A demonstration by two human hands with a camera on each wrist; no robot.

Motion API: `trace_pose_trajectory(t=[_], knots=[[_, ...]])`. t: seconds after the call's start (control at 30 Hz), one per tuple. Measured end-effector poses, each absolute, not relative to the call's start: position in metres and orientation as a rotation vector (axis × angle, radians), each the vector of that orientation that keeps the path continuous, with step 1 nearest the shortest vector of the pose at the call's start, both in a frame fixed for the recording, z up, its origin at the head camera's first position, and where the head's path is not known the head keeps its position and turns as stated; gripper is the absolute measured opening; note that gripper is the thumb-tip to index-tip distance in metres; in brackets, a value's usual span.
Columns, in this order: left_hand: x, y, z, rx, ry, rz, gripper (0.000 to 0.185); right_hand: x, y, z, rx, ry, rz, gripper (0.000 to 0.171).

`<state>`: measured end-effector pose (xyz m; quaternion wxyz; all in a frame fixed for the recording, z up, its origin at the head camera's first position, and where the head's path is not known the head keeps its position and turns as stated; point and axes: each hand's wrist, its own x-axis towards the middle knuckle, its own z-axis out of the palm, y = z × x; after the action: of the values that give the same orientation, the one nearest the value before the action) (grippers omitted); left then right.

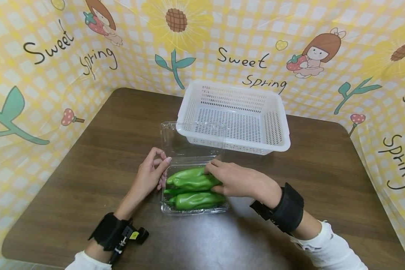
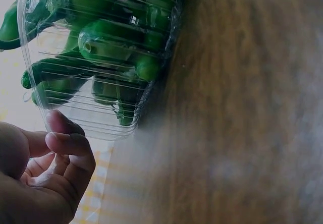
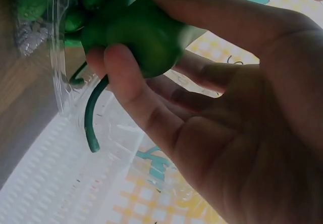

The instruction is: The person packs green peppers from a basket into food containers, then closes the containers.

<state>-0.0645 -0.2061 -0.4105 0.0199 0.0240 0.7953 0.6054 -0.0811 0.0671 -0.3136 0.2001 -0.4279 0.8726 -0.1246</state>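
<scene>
Step in hand, as judged: unloading. Right hand (image 1: 237, 180) grasps a pepper (image 3: 146, 32) in the clear box (image 1: 194, 212); left hand (image 1: 152, 172), fingers loosely curled, steadies the box edge. Next: lift clear toward the basket (image 1: 283, 142) (directly behind the box).

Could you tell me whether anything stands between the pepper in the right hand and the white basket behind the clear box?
Only the box's own raised clear lid does: it stands upright between the peppers and the white basket. The right hand already grips the pepper, and the left hand touches the clear box at its left edge, out of that path.
</scene>
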Motion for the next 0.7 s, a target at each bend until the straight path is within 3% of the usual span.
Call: trace_pose_trajectory(t=[0.7], knots=[[-0.0657, -0.205, -0.4118, 0.069, 2.466, 1.895, 0.023, -0.0764, 0.0609, -0.322, -1.163, 2.485, -0.342, 0.035]])
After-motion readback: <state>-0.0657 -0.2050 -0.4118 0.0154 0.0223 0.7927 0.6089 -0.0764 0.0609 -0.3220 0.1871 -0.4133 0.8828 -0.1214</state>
